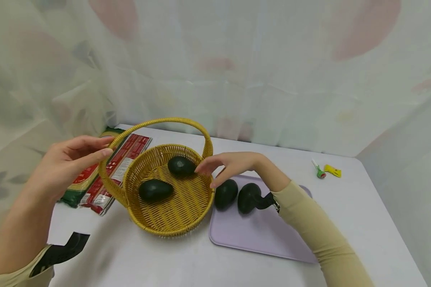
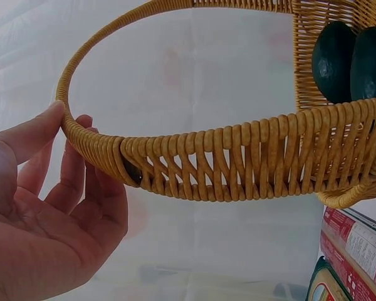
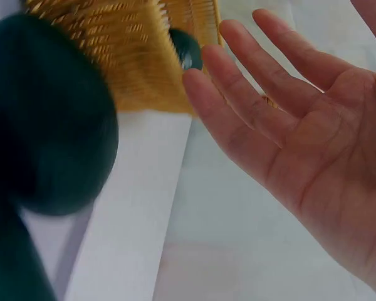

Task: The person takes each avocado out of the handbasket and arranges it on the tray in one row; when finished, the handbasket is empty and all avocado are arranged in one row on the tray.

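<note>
My left hand [image 1: 70,163] pinches the side of the tall handle [image 1: 169,120] of a round yellow wicker basket [image 1: 188,205], thumb on one side and fingers behind it. Inside the basket lie two dark green avocados, one at the front left [image 1: 155,190] and one further back [image 1: 180,166]. Over the basket's right rim hovers my right hand [image 1: 235,164], its fingers loosely extended and holding nothing, as the right wrist view also shows. Below that wrist, two more avocados, a left one [image 1: 226,194] and a right one [image 1: 249,198], lie on a pale purple tray [image 1: 251,235].
Left of the basket lie red and green food packets [image 1: 123,155], partly behind the handle. A green lollipop [image 1: 321,173] and a small yellow wrapped sweet [image 1: 332,171] sit at the back right. A patterned curtain [image 1: 258,79] hangs behind the white table [image 1: 158,263].
</note>
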Demonstrator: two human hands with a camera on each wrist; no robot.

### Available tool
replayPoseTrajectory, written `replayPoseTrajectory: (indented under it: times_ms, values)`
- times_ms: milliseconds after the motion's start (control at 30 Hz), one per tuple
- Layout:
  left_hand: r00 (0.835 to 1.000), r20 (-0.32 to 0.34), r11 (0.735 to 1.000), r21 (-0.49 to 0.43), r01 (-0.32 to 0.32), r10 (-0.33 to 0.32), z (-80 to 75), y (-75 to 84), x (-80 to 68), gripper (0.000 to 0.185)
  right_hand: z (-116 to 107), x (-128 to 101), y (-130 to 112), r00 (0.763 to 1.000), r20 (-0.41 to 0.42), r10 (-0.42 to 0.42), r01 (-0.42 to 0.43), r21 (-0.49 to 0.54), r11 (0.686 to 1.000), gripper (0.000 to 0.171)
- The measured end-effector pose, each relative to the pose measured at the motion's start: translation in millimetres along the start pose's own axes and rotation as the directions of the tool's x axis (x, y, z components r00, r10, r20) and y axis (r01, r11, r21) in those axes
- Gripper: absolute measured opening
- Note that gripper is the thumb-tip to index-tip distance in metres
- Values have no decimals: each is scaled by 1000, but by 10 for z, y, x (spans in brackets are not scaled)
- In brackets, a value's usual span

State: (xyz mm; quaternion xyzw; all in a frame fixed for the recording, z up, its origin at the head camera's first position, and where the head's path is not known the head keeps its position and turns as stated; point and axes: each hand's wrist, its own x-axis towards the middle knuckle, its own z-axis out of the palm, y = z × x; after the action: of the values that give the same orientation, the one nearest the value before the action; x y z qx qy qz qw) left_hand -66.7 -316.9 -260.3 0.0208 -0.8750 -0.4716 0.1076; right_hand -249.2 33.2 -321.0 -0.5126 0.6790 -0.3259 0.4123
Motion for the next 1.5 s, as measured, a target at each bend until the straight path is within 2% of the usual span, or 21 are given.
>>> replayPoseTrajectory:
  times_ms: [133,333,567,1200,1500]
  values:
    - [1000,5,1000,2,6,-6,14,8,7,24,53,146,-50,1000,13,6,-5,-33,999,56]
    - [1000,12,1000,-1,-4,4,40,22,17,23,129,349,-75,998,55,-20,20,4,1000,61]
    - [1000,22,1000,-5,-6,6,45,24,12,24,146,596,-107,994,84,-64,63,8,998,58]
    - [1000,16,1000,-6,-10,10,92,51,11,25,178,1133,-117,999,39,-11,10,26,1000,59]
    - [1000,15,1000,-14,-25,25,88,51,0,22,209,1306,-58,999,-8,53,-52,17,998,62]
